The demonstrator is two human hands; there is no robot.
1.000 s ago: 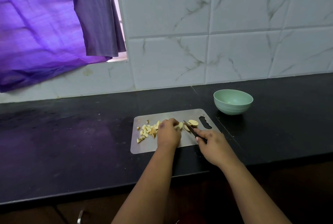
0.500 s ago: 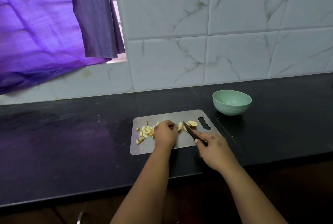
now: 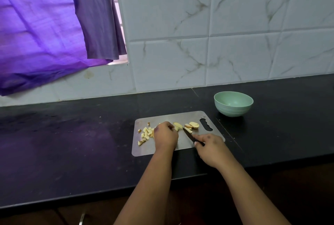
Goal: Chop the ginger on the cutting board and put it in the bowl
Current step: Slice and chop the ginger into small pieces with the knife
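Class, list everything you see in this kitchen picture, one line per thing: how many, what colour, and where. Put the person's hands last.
Grey metal cutting board: one, silvery grey, on the counter, centre.
Diced ginger pieces: a small heap, pale yellow, left part of the board.
Uncut ginger slices: a few, yellow with brown skin, right part of the board near its handle slot.
Dark-bladed knife: one, black, tip among the slices.
Pale green round bowl: one, green, on the counter right behind the board, nothing visible inside.
Black stone counter: one, black, across the view.
White marbled wall tiles: several, white with grey veins, behind the counter.
Purple curtain: one, purple, upper left.
Left hand: one, holding ginger on the board.
Right hand: one, gripping the knife.
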